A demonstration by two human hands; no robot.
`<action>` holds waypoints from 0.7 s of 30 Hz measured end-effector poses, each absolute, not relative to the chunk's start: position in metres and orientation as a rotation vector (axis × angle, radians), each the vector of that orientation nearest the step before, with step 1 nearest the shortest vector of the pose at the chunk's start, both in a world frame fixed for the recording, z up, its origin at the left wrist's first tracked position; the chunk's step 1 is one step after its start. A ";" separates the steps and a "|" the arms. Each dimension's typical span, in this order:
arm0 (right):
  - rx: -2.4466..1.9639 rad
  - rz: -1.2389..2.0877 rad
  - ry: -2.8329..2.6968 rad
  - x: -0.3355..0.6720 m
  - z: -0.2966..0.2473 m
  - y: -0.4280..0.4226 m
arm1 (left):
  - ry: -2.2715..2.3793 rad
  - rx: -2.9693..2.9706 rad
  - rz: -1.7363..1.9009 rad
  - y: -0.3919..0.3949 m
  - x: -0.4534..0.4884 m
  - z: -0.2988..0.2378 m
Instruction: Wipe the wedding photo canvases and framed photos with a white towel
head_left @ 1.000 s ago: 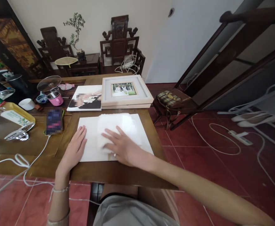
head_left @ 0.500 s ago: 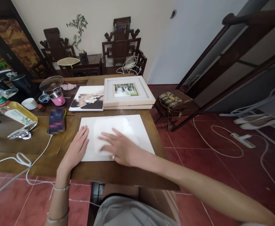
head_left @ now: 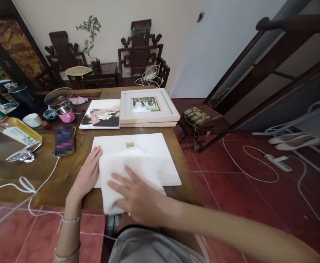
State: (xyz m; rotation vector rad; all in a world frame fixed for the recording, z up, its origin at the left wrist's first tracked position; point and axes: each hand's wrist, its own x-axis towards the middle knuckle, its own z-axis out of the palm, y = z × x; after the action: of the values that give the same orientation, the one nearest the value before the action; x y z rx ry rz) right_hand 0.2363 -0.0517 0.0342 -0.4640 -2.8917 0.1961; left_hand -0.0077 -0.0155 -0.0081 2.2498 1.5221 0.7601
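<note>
A white board (head_left: pixel 165 160) lies flat near the table's front edge, with a small brass-coloured hanger plate (head_left: pixel 129 144) toward its far side. My left hand (head_left: pixel 87 171) rests along the board's left edge, fingers stretched out. Under my right hand (head_left: pixel 138 193) is a white cloth (head_left: pixel 107 184), pressed flat by spread fingers. The cloth covers the board's near middle and hangs past the table's front edge. Whether the right fingers grip any of the cloth cannot be seen.
Behind the board are a framed photo (head_left: pixel 149 106) and a photo panel (head_left: pixel 102 115). To the left lie a phone (head_left: pixel 64 140) on a white cable, a clear hair claw (head_left: pixel 25 153), an oil bottle (head_left: pixel 17 128) and a pink mug (head_left: pixel 66 115). A plaid bag (head_left: pixel 196 116) sits on a chair at right.
My right hand has drawn the cloth across the board toward my body, over the front edge. The hanger plate has come into view. My left hand stays at the board's left edge.
</note>
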 end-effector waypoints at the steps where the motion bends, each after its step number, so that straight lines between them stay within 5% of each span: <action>1: -0.434 0.214 -2.892 0.239 0.035 -0.060 | 1.514 2.251 0.755 -0.016 -0.008 -0.008; 14: -0.856 0.418 -2.731 0.212 0.036 0.032 | 1.527 2.065 1.009 -0.023 0.001 0.003; 21: -0.494 0.223 -2.781 0.190 0.026 -0.004 | 1.444 2.043 1.265 -0.026 0.001 0.007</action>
State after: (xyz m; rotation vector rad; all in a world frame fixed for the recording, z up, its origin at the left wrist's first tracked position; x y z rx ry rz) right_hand 0.1900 -0.0043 0.0258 -0.4937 -2.7808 0.2231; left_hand 0.0012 -0.0259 0.0066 2.0432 1.4438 1.2648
